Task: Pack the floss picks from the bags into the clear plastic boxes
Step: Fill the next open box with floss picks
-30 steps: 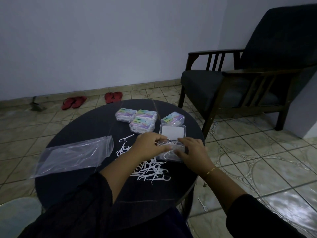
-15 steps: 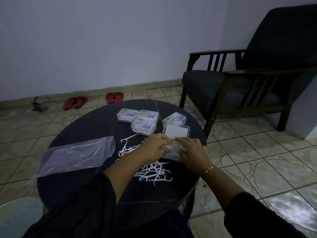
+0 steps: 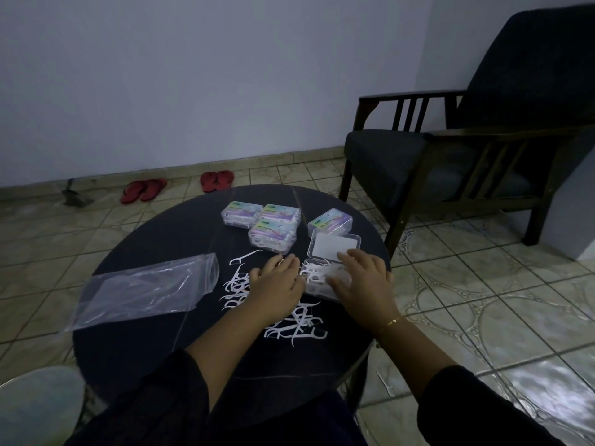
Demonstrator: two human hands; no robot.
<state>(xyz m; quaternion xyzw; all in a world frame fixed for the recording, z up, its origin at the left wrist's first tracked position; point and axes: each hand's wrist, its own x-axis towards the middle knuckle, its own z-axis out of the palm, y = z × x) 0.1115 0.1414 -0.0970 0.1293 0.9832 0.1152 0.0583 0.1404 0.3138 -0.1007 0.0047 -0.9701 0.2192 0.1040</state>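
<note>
Head view
Your left hand (image 3: 277, 286): fingers straight, resting on the loose floss picks (image 3: 291, 320) mid-tabletop (image 3: 154, 355).
Your right hand (image 3: 363, 280): fingers spread flat over the open clear box (image 3: 325, 280) near the right edge, gripping nothing.
Filled boxes (image 3: 273, 220): far edge.
Empty bag (image 3: 145, 289): left edge.

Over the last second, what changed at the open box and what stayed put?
The left hand drew back from the open box toward the loose floss picks; the right hand stayed resting on the box. The four closed boxes, the empty bag and the pile stayed put.
</note>
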